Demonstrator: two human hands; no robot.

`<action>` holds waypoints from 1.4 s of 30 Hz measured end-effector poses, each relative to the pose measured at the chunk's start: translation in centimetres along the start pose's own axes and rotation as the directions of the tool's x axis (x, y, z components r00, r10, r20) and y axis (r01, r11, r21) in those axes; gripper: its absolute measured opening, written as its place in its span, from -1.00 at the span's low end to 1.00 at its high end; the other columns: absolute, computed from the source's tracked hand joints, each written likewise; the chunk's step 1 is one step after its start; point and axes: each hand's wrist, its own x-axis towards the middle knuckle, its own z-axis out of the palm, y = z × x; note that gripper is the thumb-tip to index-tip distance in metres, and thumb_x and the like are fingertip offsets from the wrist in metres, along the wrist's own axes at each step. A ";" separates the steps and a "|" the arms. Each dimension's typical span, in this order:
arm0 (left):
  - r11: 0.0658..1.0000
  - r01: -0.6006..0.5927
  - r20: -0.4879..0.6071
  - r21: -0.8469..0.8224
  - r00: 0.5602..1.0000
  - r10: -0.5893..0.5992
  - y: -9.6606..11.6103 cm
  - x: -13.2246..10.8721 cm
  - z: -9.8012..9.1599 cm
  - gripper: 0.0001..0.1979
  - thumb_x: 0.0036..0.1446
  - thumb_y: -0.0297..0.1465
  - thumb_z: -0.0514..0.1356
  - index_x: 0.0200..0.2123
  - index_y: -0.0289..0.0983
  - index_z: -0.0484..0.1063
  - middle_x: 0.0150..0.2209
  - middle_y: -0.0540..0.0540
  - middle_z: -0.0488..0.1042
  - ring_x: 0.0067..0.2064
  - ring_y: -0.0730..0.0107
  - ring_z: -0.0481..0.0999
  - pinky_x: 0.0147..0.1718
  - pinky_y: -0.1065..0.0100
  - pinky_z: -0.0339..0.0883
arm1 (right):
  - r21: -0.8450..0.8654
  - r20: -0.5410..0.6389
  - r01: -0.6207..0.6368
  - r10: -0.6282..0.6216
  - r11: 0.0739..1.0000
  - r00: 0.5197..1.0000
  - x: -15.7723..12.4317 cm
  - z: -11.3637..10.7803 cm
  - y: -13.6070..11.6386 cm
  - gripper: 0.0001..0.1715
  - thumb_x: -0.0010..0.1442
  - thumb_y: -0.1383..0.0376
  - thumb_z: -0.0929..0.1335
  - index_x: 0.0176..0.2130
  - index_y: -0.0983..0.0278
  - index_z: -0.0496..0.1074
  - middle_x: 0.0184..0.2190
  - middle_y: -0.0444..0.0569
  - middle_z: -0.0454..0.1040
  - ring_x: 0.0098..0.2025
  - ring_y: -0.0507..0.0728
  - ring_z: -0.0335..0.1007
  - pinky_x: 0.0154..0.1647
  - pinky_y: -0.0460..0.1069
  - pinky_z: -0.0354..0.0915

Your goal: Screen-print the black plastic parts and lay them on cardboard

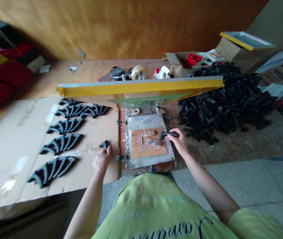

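My left hand [102, 159] is closed on a black curved handle [104, 144], held over the cardboard to the left of the metal plate. In my right hand [180, 143] is another black curved handle [169, 134], level above the right part of the plate. The metal plate [146, 121] carries a brown board [137, 151] with two small blocks fixed on it, an upper block [149, 133] and a lower block [154, 142]. A yellow-edged screen frame [141, 88] is raised across the back of the plate.
Rows of black handles [61, 142] lie on the cardboard sheet [86, 169] at left. A large heap of black handles [221, 99] covers the right side. Behind the frame are a roll of tape [138, 73], a red-capped bottle [157, 73] and an open carton [178, 64].
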 end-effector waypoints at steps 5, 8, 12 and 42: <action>0.996 0.081 0.001 0.042 0.997 -0.081 -0.5 -0.8 -0.5 -0.15 0.22 0.16 -0.25 -0.12 -0.41 0.54 -0.12 -0.56 0.56 -0.02 -0.27 0.56 -0.05 -0.06 0.34 | -0.267 0.265 0.296 -0.226 0.917 0.937 0.3 6.3 0.0 -0.82 0.18 0.27 0.39 -0.19 0.19 0.57 -0.22 -0.07 0.58 -0.15 0.14 0.49 -0.04 0.09 0.41; 0.992 0.126 0.001 0.020 0.992 -0.126 -1.1 -1.6 -1.8 -0.13 0.21 0.19 -0.28 -0.16 -0.38 0.55 -0.16 -0.54 0.57 -0.07 -0.22 0.57 -0.09 -0.03 0.36 | -0.439 0.416 0.541 -0.371 0.718 0.830 0.6 7.1 0.1 -0.75 0.25 0.37 0.35 -0.16 0.16 0.63 -0.19 -0.01 0.58 -0.10 0.16 0.42 0.02 0.10 0.34; 0.994 0.108 -0.100 -0.035 0.989 -0.111 0.0 -2.0 -5.3 -0.24 0.26 0.13 -0.26 -0.17 -0.28 0.55 -0.22 -0.42 0.58 -0.16 -0.11 0.58 -0.19 0.08 0.38 | -0.544 0.568 0.674 -0.371 0.500 0.734 0.6 6.7 -1.0 -0.70 0.32 0.35 0.31 -0.06 0.17 0.61 -0.17 0.01 0.56 -0.13 0.15 0.36 -0.02 0.05 0.31; 0.172 -0.533 -0.468 -0.829 0.828 0.309 13.3 -9.7 -15.8 -0.33 0.29 0.13 -0.16 -0.13 -0.30 0.48 -0.49 -0.03 0.43 -0.48 0.43 0.43 -0.50 0.40 0.32 | -0.728 0.684 0.583 -0.324 -0.360 0.654 2.1 6.6 -1.4 -0.49 0.37 0.04 0.26 0.04 0.37 0.47 -0.07 0.00 0.61 0.00 0.09 0.51 -0.04 0.05 0.47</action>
